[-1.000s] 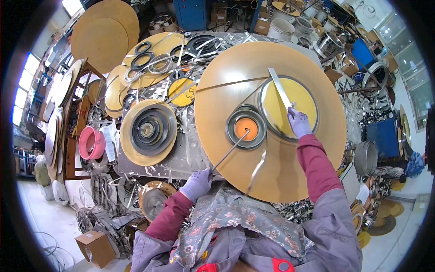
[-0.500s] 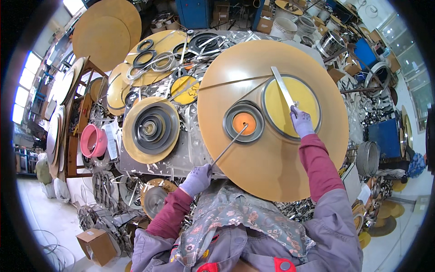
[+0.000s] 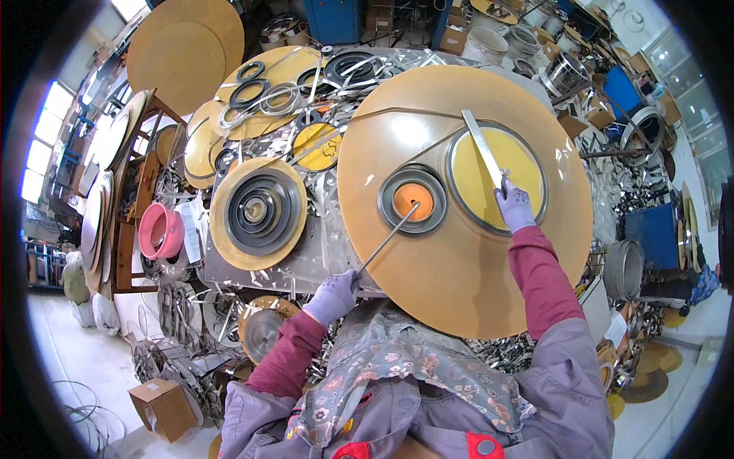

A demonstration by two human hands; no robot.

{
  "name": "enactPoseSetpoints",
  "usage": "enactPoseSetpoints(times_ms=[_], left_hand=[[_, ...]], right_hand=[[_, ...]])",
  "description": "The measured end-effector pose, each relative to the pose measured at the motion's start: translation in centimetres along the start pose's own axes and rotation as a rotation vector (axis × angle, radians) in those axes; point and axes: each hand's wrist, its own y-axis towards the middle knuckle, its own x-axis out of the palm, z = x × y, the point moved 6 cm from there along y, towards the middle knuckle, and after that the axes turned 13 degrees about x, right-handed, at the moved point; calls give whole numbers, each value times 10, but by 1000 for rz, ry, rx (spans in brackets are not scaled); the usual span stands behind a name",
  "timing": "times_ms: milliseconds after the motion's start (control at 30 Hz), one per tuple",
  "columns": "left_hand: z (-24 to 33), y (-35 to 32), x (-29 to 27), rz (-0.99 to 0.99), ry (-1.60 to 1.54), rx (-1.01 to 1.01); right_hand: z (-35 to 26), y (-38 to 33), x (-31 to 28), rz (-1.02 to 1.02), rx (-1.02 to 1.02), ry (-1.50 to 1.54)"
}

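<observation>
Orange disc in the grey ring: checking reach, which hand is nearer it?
Right. The right hand sits just right of the orange disc; the left hand is farther, down-left, holding a thin rod.

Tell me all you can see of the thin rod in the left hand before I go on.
The thin rod is a straight, slim, grey bar, metal by its look. The gloved left hand holds its near end in a closed grip. It slants up and to the right over the big tan disc, and its far tip rests on the orange centre of a grey ring.
</observation>
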Motion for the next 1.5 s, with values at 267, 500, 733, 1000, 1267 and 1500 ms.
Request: enactPoseSetpoints(times_ms=[267, 500, 733, 1000, 1267, 1500], left_hand=[[0, 4, 9, -57, 48, 39], [0, 5, 13, -55, 73, 47], [0, 2, 11, -37, 70, 50], [2, -3, 8, -15, 64, 41], [1, -4, 11, -30, 99, 51], [0, -7, 14, -50, 104, 44]], right_hand=[[2, -5, -3, -44, -12, -15], [-6, -11, -10, -95, 8, 11], [7, -8, -6, 15, 12, 32], [1, -8, -12, -57, 36, 36], [-6, -8, -11, -57, 15, 19], [-5, -9, -14, -1, 17, 50]])
